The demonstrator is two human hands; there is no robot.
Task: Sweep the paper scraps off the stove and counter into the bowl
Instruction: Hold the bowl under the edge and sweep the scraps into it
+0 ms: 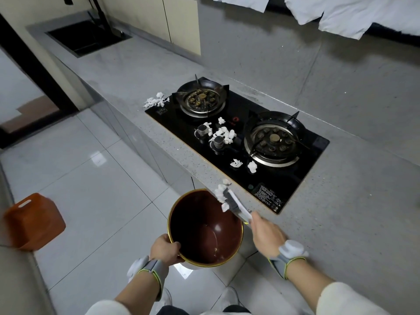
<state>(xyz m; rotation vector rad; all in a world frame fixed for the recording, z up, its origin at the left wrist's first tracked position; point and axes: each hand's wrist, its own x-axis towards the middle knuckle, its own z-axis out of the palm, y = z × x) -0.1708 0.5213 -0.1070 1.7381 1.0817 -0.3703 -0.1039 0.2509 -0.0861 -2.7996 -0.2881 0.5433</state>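
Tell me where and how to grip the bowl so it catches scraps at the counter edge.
Pinch the bowl at its near rim, coming from the floor side, as the left hand does. That leaves the far rim free under the counter edge, where the brush pushes scraps.

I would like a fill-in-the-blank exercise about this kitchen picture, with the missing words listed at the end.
1. The left hand holds the rim of the dark ____.
2. The right hand grips a ____ at the counter edge.
3. The stove has ____ burners.
4. The paper scraps are ____ in colour.

Missing words: bowl; brush; two; white
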